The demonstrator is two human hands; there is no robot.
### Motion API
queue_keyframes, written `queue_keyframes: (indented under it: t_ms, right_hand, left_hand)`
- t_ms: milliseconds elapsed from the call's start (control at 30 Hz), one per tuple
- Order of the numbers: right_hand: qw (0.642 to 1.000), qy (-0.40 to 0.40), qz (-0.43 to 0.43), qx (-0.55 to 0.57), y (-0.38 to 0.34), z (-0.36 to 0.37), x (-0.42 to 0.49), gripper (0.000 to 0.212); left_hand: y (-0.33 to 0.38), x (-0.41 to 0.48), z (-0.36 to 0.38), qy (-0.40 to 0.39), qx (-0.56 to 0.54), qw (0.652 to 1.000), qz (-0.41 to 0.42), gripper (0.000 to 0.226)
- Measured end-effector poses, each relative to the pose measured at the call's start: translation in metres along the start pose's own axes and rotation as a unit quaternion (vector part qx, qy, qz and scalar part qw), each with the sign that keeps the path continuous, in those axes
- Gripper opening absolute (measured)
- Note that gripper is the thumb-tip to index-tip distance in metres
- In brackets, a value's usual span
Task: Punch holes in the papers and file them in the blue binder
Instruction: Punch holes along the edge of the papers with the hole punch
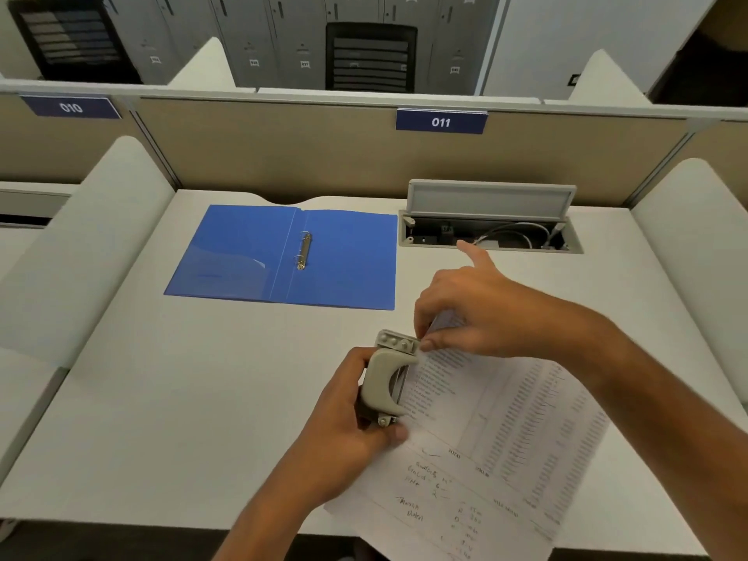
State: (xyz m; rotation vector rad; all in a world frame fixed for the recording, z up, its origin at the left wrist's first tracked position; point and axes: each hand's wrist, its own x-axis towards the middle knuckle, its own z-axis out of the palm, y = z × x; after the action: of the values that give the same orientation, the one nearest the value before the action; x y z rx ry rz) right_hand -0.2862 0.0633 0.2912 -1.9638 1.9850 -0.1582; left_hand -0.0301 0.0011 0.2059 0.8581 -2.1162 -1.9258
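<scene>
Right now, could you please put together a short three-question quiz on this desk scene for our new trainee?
1. True or false: the blue binder lies shut on the desk.
2. Which hand grips the hole punch? A) left B) right C) neither
3. Fill in: the right hand pinches the edge of the ___ at the punch's far end.

Key
1. False: it lies open, with its rings showing.
2. A: the left hand grips it.
3. The papers.
</scene>
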Motion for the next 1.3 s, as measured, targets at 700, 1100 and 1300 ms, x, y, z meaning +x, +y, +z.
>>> queue_keyframes:
  t_ms: [700,1100,1300]
  right_hand:
    - [0.999,-0.005,0.053,-0.001,0.002,0.008,0.005,0.018]
    - [0.995,-0.026,0.014,0.094,0.006,-0.008,0.001,0.016]
    - [0.979,-0.082,-0.024,0.185,0.016,-0.013,0.006,0.007]
  left_hand:
    - [0.006,-0.001,0.001,-0.023,0.019,0.999,0.016,0.07]
    - [0.006,-0.007,0.003,-0.047,0.041,0.998,0.022,0.07]
    - [0.009,-0.011,0.008,-0.068,0.036,0.997,0.022,0.07]
